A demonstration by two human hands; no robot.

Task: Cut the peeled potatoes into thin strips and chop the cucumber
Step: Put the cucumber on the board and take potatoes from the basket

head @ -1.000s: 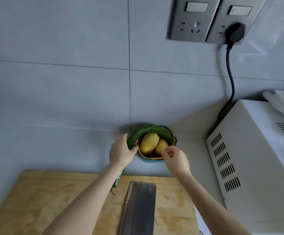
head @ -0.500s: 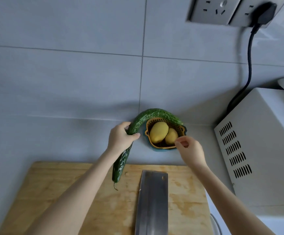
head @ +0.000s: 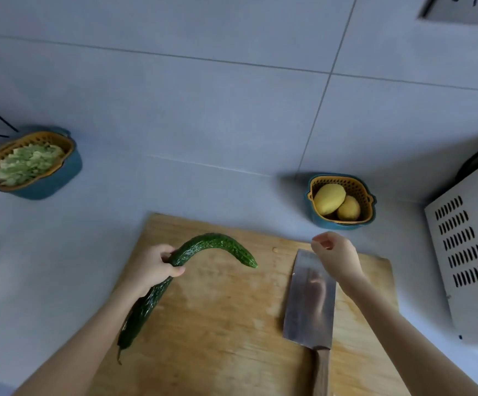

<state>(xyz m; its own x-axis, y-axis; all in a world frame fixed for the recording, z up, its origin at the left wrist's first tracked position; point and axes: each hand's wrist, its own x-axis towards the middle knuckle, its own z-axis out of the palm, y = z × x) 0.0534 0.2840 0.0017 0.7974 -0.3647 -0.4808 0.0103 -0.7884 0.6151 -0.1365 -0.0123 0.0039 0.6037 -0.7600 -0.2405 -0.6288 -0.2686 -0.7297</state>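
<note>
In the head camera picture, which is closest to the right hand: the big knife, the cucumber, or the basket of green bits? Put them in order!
From the right hand:
1. Big knife: lying on the cutting board, its blade tip right beside the hand.
2. Cucumber: further left over the board, gripped by the left hand.
3. Basket of green bits: far left on the counter, off the board.

Bare board point(head: 226, 310) gives passage between the cucumber point(head: 212, 242) and the cleaver point(head: 309, 298).

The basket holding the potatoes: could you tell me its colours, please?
The basket is orange with small slots, inside a teal bowl; the head view shows it best.
</note>
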